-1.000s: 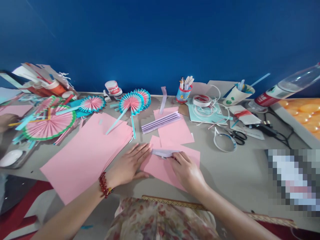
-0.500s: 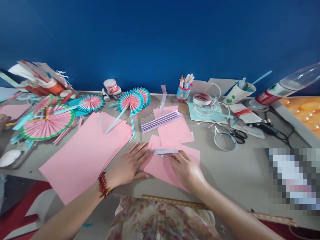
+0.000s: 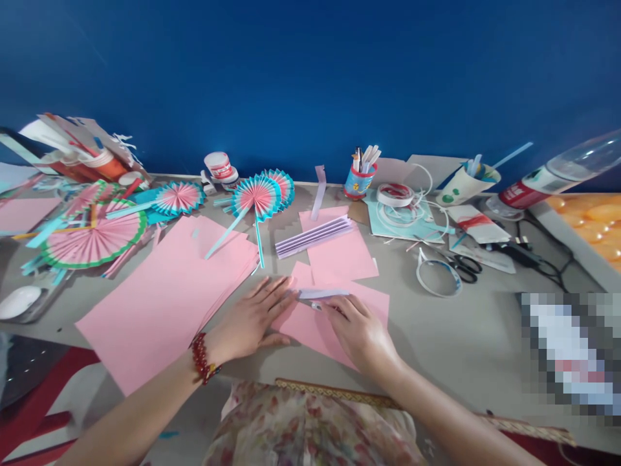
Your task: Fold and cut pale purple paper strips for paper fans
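Observation:
A narrow folded lilac paper strip point(image 3: 323, 294) lies over a pink sheet point(image 3: 310, 329) near the table's front. My left hand point(image 3: 255, 319), with a red bead bracelet, rests flat with fingers spread, its fingertips at the strip's left end and on the pink sheet. The curled fingers of my right hand point(image 3: 361, 330) pinch the strip's right end. Just beyond, a pleated lilac paper point(image 3: 314, 237) rests across another pink sheet point(image 3: 344, 255). To the left, a stack of large pink sheets point(image 3: 165, 304) reaches under my left wrist.
Pleated fans point(image 3: 255, 197) and a glue jar point(image 3: 218, 166) stand at the back. Farther right are a pen cup point(image 3: 359, 180), tape roll point(image 3: 395, 194), scissors point(image 3: 466, 267), white ring point(image 3: 438, 278) and bottle point(image 3: 533, 184). A green-edged fan point(image 3: 97, 239) lies left.
The hand at the far left edge has gone out of view. The view has shifted slightly. My hands stay almost in place on the strip.

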